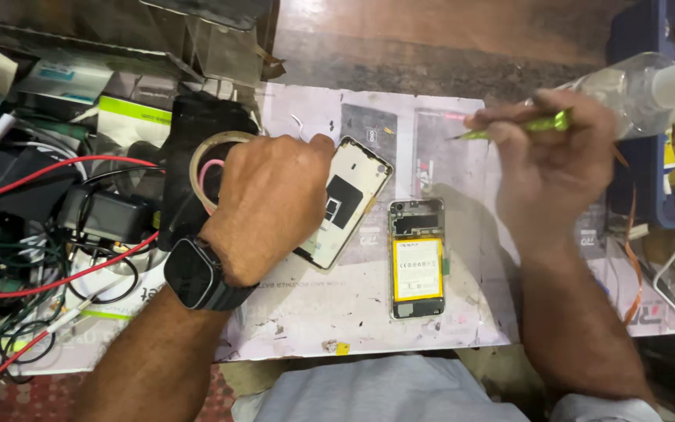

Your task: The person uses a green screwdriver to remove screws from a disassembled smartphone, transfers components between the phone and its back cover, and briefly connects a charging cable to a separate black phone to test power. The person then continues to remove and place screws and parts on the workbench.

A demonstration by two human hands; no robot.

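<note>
- Left hand (271, 199) lies knuckles up, fingers curled down onto the left edge of a phone back cover (347, 202); a dark smartwatch (195, 273) sits on its wrist.
- Whether those fingers pinch the cover or only press it cannot be told, since the hand hides its own fingertips.
- Right hand (552, 160) is closed around a slim green screwdriver (517, 127), held level above the bench with its metal tip pointing left.
- Tilted, inner side up, the back cover lies with a dark square patch at its middle and pale plastic around it.
- Just right of the cover, apart from it, lies an opened phone (416, 258), upright in the view, its yellow battery showing below a dark circuit board.
- Both parts rest on a worn pale work mat (369, 312) that covers the middle of the bench.
- Partly under the left hand, at the mat's left edge, is a roll of tape (206, 156) lying on a black block.
- Farther left sits a tangle of red, black and green cables (17, 258) around a black adapter.
- At the far right a clear plastic bottle (634, 90) with a white cap lies behind the right hand.
</note>
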